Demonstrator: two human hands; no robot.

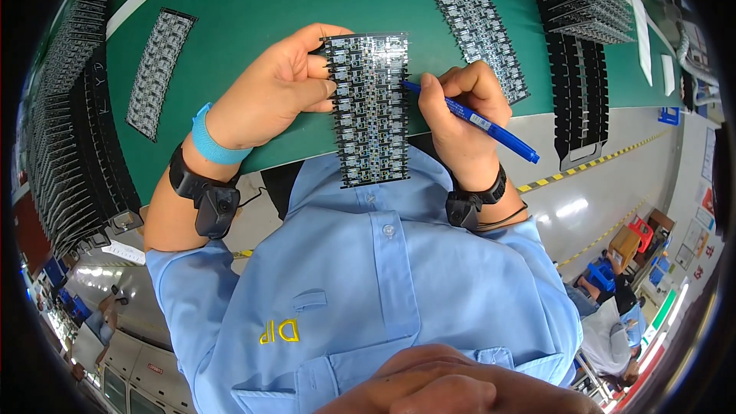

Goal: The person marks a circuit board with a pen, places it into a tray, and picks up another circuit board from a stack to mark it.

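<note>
While I look down past the light blue shirt, my left hand has its grip closed on the left edge of a long black circuit panel, held upright above the near edge of the green bench. My right hand is clenched around a blue pen, whose tip touches the panel's right edge. Farther out, two similar panels lie flat on the bench, one to the left, one to the right. Racks of stacked panels stand along the left and far right sides.
</note>
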